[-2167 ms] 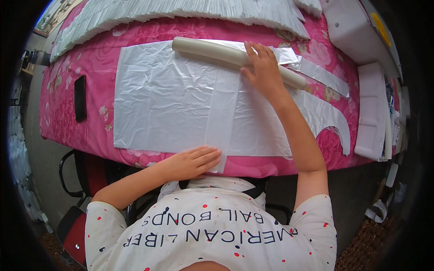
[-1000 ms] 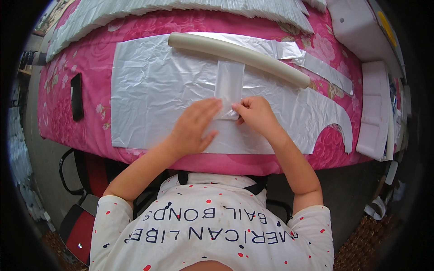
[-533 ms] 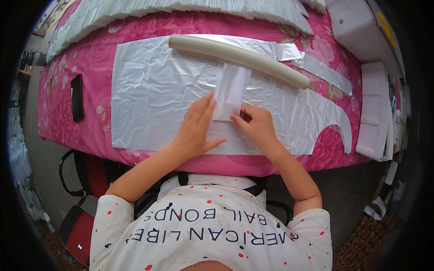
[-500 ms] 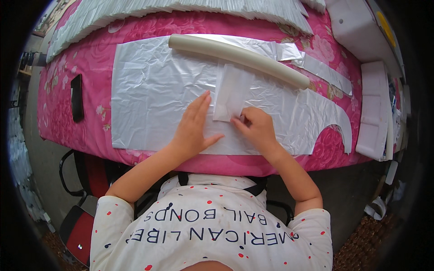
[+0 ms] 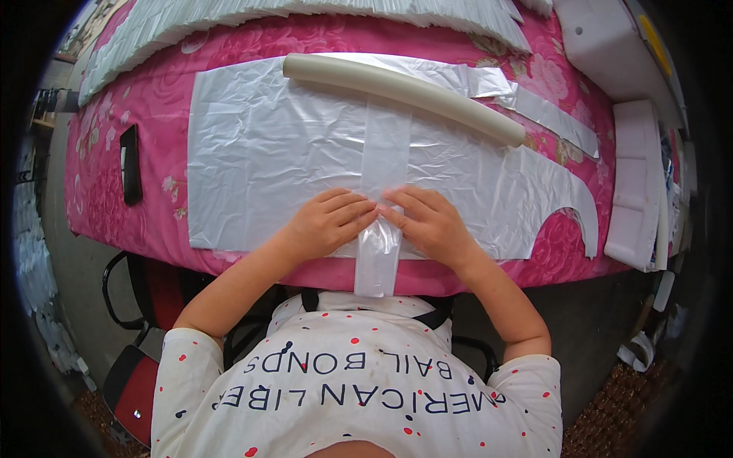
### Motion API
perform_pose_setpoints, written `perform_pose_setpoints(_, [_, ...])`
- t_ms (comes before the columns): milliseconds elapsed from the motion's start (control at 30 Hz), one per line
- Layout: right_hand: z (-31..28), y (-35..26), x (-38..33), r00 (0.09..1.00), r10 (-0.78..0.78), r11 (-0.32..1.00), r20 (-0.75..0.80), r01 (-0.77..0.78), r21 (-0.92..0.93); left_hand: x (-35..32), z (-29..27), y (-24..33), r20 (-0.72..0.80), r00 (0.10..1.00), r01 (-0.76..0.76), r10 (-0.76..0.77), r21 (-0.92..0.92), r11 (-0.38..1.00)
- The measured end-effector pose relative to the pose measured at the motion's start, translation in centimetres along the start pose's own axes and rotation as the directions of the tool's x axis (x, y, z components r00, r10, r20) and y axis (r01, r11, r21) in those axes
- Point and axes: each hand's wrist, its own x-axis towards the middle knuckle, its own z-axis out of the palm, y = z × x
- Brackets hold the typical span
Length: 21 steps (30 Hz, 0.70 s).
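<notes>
A long, narrow strip of translucent white plastic (image 5: 376, 263) runs down over a crinkled silvery-white plastic sheet (image 5: 259, 168), its near end hanging past the table's front edge. At the strip's left side is my left hand (image 5: 330, 222), fingers close together and bent, their tips on the plastic. My right hand (image 5: 431, 225) meets it from the other side, thumb and fingertips closed at the strip and slightly blurred. The fingertips of both hands almost touch. Beyond them a beige tube (image 5: 405, 95) lies slantwise across the sheet and the strip's far part.
Pink floral cloth (image 5: 164, 91) covers the table. Rows of stacked white plastic packets (image 5: 305, 8) line its far side. A black phone (image 5: 130, 166) lies at left. White foam boxes (image 5: 634, 183) stand at right, and a red-and-black chair (image 5: 134, 389) is below left.
The strip's folded near end has opened out toward me and now hangs over the table edge. My left hand has moved right and near onto the strip; my right hand has shifted slightly left.
</notes>
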Motion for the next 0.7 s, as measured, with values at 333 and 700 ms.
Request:
perform_pose_setpoints(333, [-1.2, 0.4, 2.0, 0.749, 0.599, 0.667, 0.283, -0.662, 0.341, 2.5, -1.4, 0.7, 0.321, 0.644, 0.758, -0.694, -0.387, 0.525])
perform_pose_setpoints(700, [-1.6, 2.6, 4.8, 0.33, 0.692, 0.148, 0.643, -0.936, 0.32, 2.6, 0.7, 1.7, 0.201, 0.907, 0.365, -0.37, 0.064, 0.929])
